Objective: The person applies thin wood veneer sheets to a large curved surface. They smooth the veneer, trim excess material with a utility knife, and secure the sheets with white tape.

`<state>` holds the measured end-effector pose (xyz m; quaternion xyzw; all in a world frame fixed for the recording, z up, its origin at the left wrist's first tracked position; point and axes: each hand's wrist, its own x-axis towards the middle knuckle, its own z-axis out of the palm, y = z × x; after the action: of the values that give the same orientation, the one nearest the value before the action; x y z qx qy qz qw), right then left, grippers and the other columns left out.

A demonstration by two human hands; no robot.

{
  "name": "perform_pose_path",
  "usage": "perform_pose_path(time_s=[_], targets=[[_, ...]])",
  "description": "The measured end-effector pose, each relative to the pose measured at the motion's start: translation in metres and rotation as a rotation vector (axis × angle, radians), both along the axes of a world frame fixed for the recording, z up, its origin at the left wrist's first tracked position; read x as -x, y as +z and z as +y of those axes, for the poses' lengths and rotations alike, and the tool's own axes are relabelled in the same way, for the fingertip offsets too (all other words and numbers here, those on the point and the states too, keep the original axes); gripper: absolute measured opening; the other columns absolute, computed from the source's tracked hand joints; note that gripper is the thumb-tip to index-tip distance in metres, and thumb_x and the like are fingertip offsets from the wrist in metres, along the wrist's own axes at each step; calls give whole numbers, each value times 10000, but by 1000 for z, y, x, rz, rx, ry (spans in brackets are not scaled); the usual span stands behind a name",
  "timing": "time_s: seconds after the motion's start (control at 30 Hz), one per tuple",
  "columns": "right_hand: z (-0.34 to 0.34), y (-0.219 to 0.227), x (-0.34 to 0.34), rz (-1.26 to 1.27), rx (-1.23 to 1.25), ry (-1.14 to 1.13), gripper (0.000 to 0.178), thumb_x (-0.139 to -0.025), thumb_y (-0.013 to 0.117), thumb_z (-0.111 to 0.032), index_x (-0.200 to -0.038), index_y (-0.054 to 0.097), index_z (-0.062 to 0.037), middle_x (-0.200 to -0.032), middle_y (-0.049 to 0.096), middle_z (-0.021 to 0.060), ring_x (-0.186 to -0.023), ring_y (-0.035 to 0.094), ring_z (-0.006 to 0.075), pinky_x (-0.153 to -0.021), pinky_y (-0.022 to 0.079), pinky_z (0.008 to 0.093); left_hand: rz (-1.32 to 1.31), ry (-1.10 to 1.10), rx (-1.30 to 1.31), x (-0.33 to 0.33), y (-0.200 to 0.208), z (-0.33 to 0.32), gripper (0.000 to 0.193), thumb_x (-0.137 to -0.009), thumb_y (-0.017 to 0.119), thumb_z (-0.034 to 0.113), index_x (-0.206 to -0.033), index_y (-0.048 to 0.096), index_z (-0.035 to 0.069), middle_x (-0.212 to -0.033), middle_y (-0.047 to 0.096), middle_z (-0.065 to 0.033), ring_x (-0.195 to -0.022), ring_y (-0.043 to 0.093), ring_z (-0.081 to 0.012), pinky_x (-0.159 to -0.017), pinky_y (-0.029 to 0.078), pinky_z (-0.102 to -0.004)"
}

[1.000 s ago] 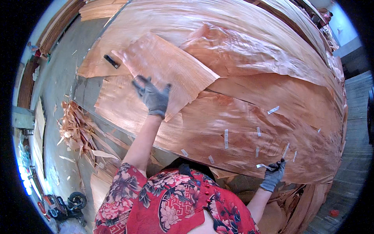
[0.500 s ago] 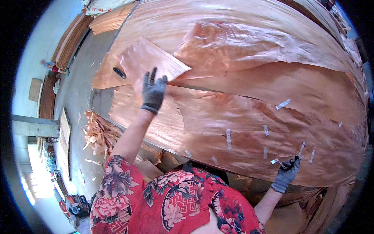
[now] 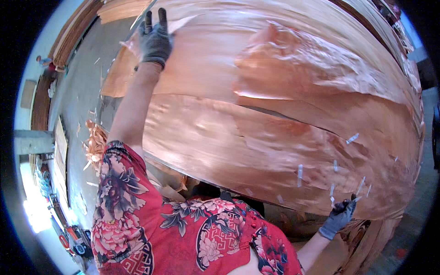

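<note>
My left hand [image 3: 156, 43], in a grey glove, reaches to the far left with its fingers stretched apart. It lies over a small loose piece of wood veneer [image 3: 184, 22], whose edges show on both sides of it. Whether the palm presses on that piece is hidden. My right hand [image 3: 338, 215], also gloved, is closed near the front right edge of the big veneer sheet [image 3: 197, 123]. A short white strip of tape [image 3: 332, 200] sticks out from its fingers. Several more tape strips [image 3: 300, 175] lie on the sheet around it.
A crumpled veneer piece [image 3: 293, 59] overlaps the sheets at the back, beside a long dark gap [image 3: 270, 112]. Veneer scraps [image 3: 96, 142] heap on the floor [image 3: 87, 105] at left. Stacked veneer [image 3: 121, 10] stands at the far left, and a person [image 3: 46, 62] is in the distance.
My left hand has moved away from me and to the left, and the small veneer piece has shifted the same way. The right hand stays low at the right with the tape. The view has shifted.
</note>
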<state>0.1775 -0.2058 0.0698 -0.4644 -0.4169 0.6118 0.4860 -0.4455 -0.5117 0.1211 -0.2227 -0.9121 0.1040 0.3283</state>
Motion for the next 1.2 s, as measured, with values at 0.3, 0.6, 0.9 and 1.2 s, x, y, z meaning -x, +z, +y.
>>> perform_pose_path(time_s=[0.3,0.6,0.9,1.2], targets=[[-159,23,192,-414,-121,835,181,-911,580,-176,-809,605,-29,-646,565,11,-530,530,100,-468,423,243,-721,-1099,126,-185,-116,-104,384,-846,536,450,-1165,559,237,-1451,364,-83,-1332,313,-224,-1119,205,-439],[-262,-28,359,-501,25,1447,241,-934,559,-230,-866,622,-8,-651,582,30,-525,511,62,-475,415,214,-585,-655,-289,-132,-147,-147,537,-800,596,279,-1287,482,84,-1357,447,-47,-1262,347,-315,-1085,266,-458],[-276,-47,468,-551,262,1308,291,-917,556,-262,-843,635,8,-614,607,72,-426,512,100,-387,401,246,-461,-493,-562,-118,-154,-132,625,-849,588,250,-1390,333,70,-1370,441,-68,-1370,165,-411,-1074,206,-540],[-273,-34,464,-678,222,1348,327,-905,554,-276,-755,648,-1,-594,614,73,-449,555,114,-414,435,248,-673,-581,-343,-108,-141,-126,524,-834,584,279,-1328,474,141,-1431,382,-47,-1382,186,-355,-1102,168,-523]])
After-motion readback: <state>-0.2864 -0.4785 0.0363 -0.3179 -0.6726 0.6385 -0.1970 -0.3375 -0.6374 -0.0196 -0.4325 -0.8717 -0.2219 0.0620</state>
